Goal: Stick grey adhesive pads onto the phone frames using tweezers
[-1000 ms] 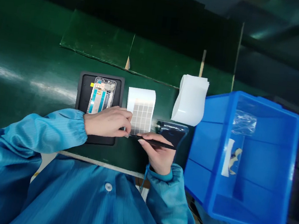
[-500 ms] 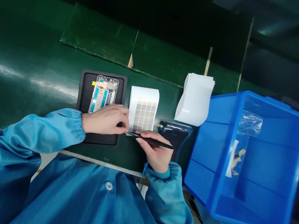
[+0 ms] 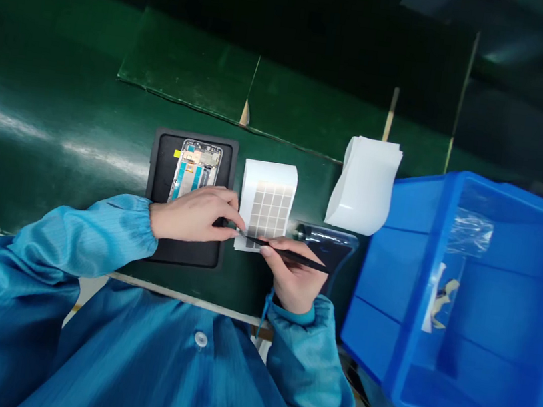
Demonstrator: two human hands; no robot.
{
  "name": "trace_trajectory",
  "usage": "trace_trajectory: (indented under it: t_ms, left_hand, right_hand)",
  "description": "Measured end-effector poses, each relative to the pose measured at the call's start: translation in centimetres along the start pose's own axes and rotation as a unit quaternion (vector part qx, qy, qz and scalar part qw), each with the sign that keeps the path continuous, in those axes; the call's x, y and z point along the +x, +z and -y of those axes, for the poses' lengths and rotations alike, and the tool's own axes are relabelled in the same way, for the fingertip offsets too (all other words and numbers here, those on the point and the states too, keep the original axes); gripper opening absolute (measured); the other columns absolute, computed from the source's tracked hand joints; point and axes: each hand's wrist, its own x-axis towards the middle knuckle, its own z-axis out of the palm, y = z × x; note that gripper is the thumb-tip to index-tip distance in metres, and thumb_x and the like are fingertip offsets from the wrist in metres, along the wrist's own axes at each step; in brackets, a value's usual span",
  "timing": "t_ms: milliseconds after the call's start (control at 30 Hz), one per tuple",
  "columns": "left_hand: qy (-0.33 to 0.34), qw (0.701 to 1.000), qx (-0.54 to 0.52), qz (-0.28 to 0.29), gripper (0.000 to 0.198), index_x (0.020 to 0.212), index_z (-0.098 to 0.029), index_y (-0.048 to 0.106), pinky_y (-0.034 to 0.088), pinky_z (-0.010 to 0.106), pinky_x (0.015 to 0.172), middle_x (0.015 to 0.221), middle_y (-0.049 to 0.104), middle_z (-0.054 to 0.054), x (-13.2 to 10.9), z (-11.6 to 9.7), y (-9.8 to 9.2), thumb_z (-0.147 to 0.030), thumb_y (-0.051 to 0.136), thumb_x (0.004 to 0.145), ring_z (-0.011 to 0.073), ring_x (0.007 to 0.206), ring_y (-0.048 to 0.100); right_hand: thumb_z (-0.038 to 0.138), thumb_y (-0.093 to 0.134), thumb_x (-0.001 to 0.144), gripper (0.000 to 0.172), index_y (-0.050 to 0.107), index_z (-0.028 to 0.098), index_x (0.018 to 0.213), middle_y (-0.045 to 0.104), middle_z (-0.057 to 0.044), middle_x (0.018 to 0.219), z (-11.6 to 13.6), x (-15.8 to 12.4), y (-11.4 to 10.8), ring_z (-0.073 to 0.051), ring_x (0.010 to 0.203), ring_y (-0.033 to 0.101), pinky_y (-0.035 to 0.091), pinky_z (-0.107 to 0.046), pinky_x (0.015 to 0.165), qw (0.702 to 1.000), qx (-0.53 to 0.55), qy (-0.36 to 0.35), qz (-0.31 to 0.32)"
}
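The 2 bare hands meet at the lower left part of a white paper sheet bearing a grid of grey squares [image 3: 271, 207], which lies on the glossy dark green tabletop [image 3: 50, 199]. The right hand [image 3: 298, 281] pinches a pair of slim black tweezers [image 3: 297, 257] between thumb and fingers, the tool slanting up leftward across the sheet's lower part. The left hand [image 3: 194, 215] has its thumb and index fingertips drawn close together right by the tips of the tweezers; whether they grip anything there cannot be told. That hand passes over a shallow black rectangular tray [image 3: 230, 164], just left of the sheet, and hides the lower part of an opened smartphone body with exposed circuitry and 2 blue strips [image 3: 197, 156] lying in it. A small yellow tab [image 3: 177, 154] sticks out at the phone's left edge. Right of the sheet, near the right hand, is a dark glossy sheet-like piece with a rolled upper edge [image 3: 330, 239]; farther up lies a curled stack of blank white paper [image 3: 365, 186]. At the far right, a big blue plastic bin [image 3: 391, 267] holds crinkled clear plastic film [image 3: 472, 232], a white strip [image 3: 434, 297] and a cream-coloured scrap [image 3: 444, 302].
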Motion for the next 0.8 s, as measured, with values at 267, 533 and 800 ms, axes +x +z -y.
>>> trace_trajectory:
  t_ms: [267, 533, 800]
  left_hand:
    - [-0.031, 0.988, 0.140, -0.058, 0.022, 0.105, -0.018, 0.069, 0.051, 0.036, 0.083, 0.099, 0.067, 0.006, -4.5, 1.2, -2.5, -0.035, 0.064, 0.092, 0.0218, 0.093, 0.063]
    - [-0.030, 0.954, 0.298, -0.006, 0.026, 0.116, -0.014, 0.062, 0.054, 0.042, 0.088, 0.111, 0.066, 0.012, -8.7, 0.7, 0.0, -0.028, 0.060, 0.095, 0.0259, 0.100, 0.062]
    - [-0.008, 0.967, 0.253, -0.042, 0.019, 0.108, -0.015, 0.061, 0.054, 0.039, 0.087, 0.102, 0.064, 0.009, -8.8, -0.7, 3.1, -0.028, 0.058, 0.095, 0.0236, 0.094, 0.061]
  right_hand:
    - [0.022, 0.084, 0.075, 0.013, 0.073, 0.024, 0.082, 0.077, -0.002, 0.078, 0.5, 0.8, -0.1, -0.025, 0.077, 0.078, 0.065, -0.035, 0.070, 1.000, 0.003, 0.003, -0.013]
    - [0.029, 0.085, 0.075, 0.015, 0.073, 0.022, 0.082, 0.078, -0.003, 0.078, 0.4, 1.6, 0.6, -0.018, 0.060, 0.072, 0.057, -0.027, 0.051, 0.998, 0.008, 0.048, -0.036]
    - [0.033, 0.084, 0.076, 0.017, 0.073, 0.021, 0.080, 0.073, -0.003, 0.075, 2.7, 3.3, 4.5, -0.015, 0.056, 0.067, 0.055, -0.027, 0.050, 0.996, 0.028, 0.078, 0.029]
